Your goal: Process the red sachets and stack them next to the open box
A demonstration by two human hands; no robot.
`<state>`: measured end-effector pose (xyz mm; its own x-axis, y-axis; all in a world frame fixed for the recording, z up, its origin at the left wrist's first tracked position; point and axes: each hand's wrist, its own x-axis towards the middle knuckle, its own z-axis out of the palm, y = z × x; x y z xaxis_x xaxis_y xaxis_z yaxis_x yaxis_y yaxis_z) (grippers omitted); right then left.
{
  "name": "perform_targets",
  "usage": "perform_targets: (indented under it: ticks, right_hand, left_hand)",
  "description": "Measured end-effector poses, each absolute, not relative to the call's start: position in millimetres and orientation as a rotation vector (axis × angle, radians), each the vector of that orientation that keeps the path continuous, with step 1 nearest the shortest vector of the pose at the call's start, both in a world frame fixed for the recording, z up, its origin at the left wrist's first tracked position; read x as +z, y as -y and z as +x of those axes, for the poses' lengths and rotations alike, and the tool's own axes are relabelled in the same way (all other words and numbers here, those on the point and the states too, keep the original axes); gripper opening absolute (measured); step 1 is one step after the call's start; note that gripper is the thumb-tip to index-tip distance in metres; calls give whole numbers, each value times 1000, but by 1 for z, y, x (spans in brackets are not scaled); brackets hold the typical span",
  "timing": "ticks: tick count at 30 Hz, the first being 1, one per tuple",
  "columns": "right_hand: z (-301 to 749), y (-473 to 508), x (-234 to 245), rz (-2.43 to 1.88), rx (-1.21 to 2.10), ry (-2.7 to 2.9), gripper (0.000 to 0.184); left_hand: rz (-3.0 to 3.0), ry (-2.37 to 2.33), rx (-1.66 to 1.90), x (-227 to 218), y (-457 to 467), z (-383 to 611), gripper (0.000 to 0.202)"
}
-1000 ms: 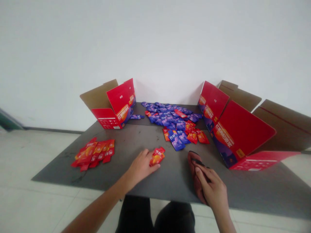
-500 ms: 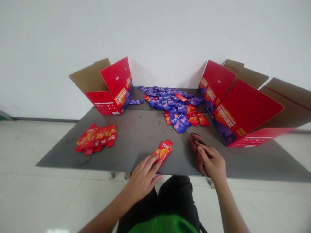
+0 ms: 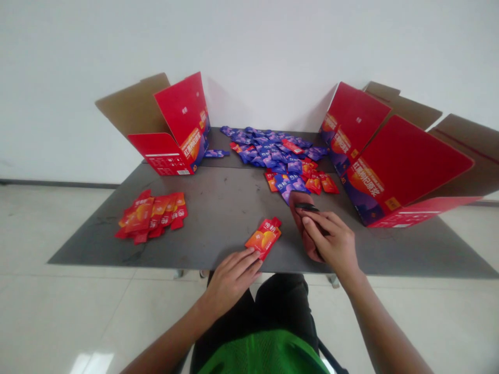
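Left hand [image 3: 236, 272]: fingers extended together, touching red sachet [image 3: 265, 237].
Right hand [image 3: 329, 239]: fingers clamped on reddish-brown item [image 3: 301, 222] (identity unclear).

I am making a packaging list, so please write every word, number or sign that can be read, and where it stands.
"纯", next character unclear: red sachet at the left hand, front purple sachet.
"红黑枸杞原浆", second character soft: left carton, right carton.
"40": both cartons.
Remaining print on sachets and cartons: too small or blurred.
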<state>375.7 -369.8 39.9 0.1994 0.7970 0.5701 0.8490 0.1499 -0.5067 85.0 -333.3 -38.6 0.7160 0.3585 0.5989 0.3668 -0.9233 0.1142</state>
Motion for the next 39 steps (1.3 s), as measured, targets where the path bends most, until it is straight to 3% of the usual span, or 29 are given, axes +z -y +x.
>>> perform_targets:
  ticks: [3, 8, 12, 18, 25, 32, 39]
  right_hand:
    - [330, 355, 46, -1445, -80, 1895, 26]
    - [298, 332, 16, -1311, -9, 2338, 25]
    - [334, 301, 9, -1467, -108, 2327, 28]
    - [358, 289, 43, -1616, -334, 2199, 29]
    - [302, 334, 20, -1312, -9, 2368, 26]
    - [359, 282, 32, -1650, -253, 2229, 28]
    - [296, 330, 24, -1320, -20, 2339, 27]
  left_hand:
    - [-2892, 626, -995, -42, 334, 86, 23]
    - [-2906, 675, -996, -47, 334, 88, 20]
    - [-2882, 658, -1035, -47, 332, 88, 25]
    - [-2892, 668, -1050, -48, 331, 88, 25]
    - [-2924, 674, -1053, -48, 332, 86, 22]
    - [-2921, 681, -1066, -50, 331, 87, 25]
    - [-2956, 722, -1040, -49, 334, 86, 19]
